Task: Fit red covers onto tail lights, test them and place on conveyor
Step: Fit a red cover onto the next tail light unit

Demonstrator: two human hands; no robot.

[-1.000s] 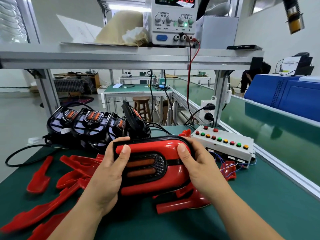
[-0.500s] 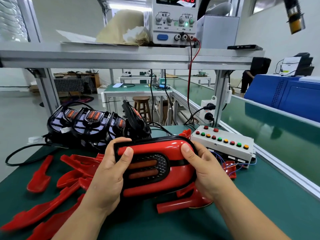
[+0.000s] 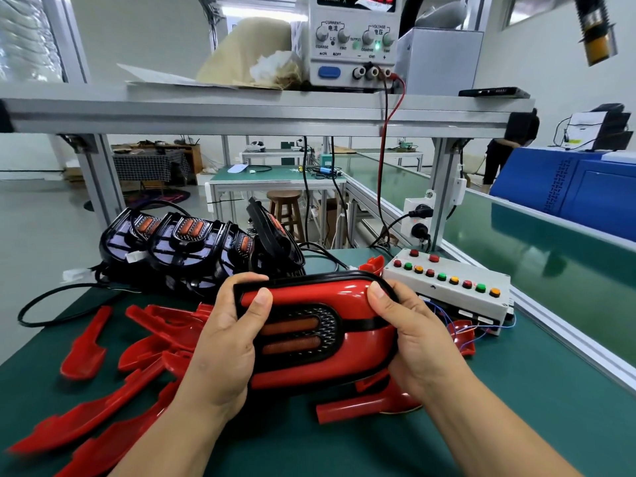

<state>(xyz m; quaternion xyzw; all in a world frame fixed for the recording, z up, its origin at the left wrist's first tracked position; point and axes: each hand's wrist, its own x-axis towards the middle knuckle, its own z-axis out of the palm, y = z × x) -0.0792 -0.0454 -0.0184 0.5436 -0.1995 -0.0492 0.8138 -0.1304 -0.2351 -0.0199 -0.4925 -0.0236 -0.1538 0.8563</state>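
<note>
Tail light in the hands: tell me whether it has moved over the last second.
Yes. The tail light has shifted slightly right, closer to the button box.

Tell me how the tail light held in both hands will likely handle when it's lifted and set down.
Probably rigid: the tail light shows no sag though gripped only at its ends by the left hand and right hand. Its glossy red cover could be slippery. The rounded shell may rock when laid down.
</note>
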